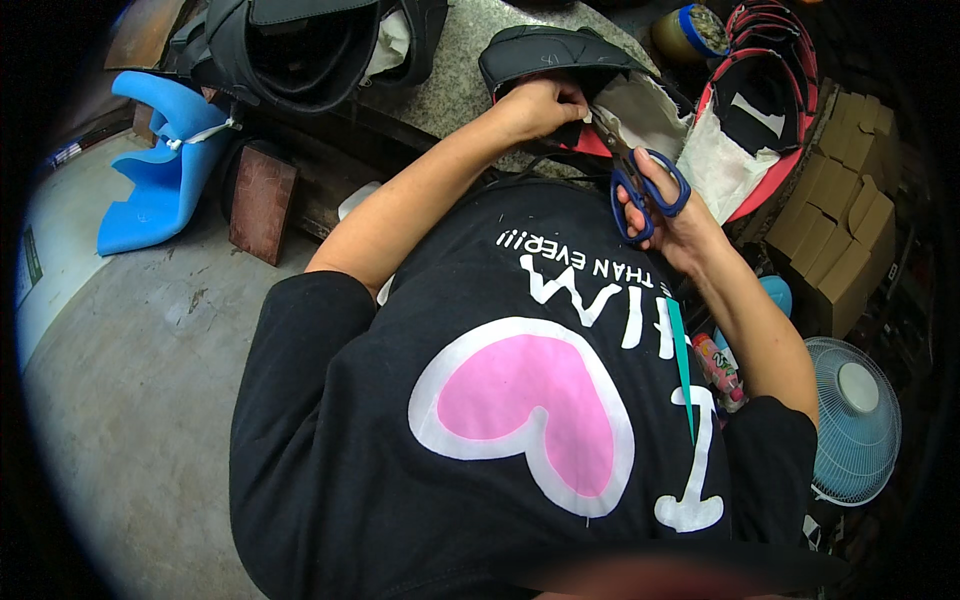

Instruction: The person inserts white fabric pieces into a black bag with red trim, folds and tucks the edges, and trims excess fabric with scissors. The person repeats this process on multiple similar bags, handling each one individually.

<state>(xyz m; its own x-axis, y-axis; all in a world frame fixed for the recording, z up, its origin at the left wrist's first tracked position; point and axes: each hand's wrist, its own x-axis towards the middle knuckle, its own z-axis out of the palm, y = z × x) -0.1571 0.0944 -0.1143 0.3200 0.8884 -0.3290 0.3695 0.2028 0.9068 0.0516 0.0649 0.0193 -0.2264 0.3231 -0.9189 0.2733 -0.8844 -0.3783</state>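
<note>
A black shoe upper point(545, 62) with red edging and a white lining point(640, 112) lies on the stone worktop in front of me. My left hand point(540, 107) reaches over its opening, thumb and fingers pinched on a small white bit at the lining's edge. In my right hand point(668, 205) is a pair of scissors point(632, 190) with dark blue handles, my fingers through the loops. The blades point up and left, their tips close to my left fingertips and the lining. How far the blades are apart is hard to make out.
More black-and-red uppers point(790, 75) are nested at the right, beside a blue-rimmed jar point(700, 30). Black padded pieces point(300, 50) sit at the far left of the worktop point(440, 75). Around me are a blue moulded plastic piece point(165, 165), cardboard boxes point(840, 200) and a fan point(855, 430).
</note>
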